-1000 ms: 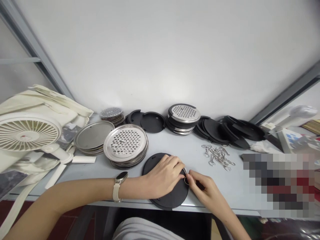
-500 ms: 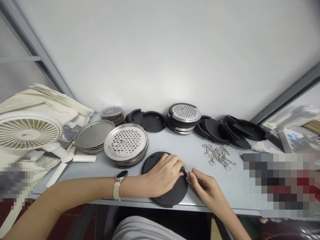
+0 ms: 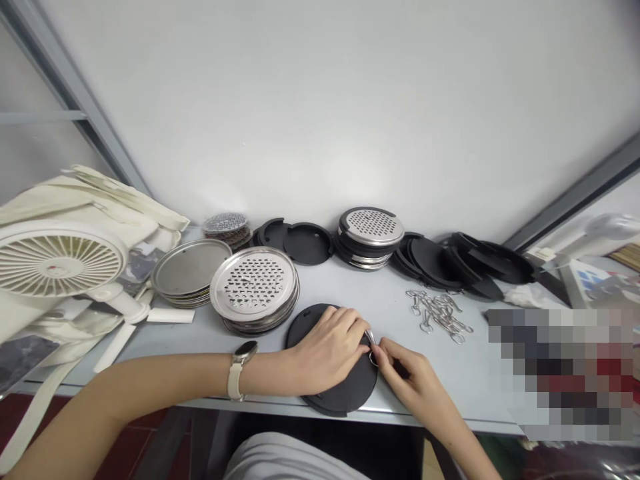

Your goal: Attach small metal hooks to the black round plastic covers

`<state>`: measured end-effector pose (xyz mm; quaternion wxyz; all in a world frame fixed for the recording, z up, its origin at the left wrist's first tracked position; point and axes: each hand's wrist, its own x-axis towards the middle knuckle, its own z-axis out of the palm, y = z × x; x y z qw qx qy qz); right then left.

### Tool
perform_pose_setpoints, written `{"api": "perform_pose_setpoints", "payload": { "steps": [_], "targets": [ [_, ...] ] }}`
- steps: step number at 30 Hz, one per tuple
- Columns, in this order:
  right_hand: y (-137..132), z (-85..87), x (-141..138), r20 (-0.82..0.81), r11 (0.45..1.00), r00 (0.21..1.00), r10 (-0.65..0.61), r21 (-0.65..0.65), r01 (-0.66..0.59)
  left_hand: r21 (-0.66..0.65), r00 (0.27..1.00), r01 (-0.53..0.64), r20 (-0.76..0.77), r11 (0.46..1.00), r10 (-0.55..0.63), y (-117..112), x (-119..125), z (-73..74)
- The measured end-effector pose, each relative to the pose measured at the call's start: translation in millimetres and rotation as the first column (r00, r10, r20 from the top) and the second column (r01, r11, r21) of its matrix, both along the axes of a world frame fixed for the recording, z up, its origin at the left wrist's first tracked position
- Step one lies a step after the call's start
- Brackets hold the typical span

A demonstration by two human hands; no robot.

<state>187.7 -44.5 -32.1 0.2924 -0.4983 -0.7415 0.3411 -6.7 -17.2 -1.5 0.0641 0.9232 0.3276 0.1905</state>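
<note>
Head view: my right hand [image 3: 407, 373] pinches a metal hook [image 3: 371, 338] at the near black disc's [image 3: 347, 395] right edge; my left hand [image 3: 330, 352] covers the disc, grip unclear. This piece looks unfinished; loose hooks [image 3: 441, 311] lie farther right.

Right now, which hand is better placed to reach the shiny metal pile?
Probably the right hand: it's nearer the metal pile, though it pinches a ringed piece. The left hand lies farther off, across the black disc.

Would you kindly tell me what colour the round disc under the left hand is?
The round disc is black, showing best in the head view.
</note>
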Motion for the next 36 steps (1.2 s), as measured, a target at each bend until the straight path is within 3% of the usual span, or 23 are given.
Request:
{"api": "perform_pose_setpoints", "payload": {
  "steps": [17, 36],
  "targets": [
    [-0.7, -3.5, 1.6, -0.034, 1.000, 0.999, 0.025, 0.010, -0.025, -0.009, 0.999, -0.014, -0.033, 1.000, 0.013, -1.2, 0.2, 2.9],
    [1.1, -5.7, 0.8, 0.006, 0.997, 1.000, -0.031, 0.074, 0.030, 0.037, 0.999, -0.002, -0.038, 0.999, 0.004, -1.6, -0.7, 0.2]
  ]
}}
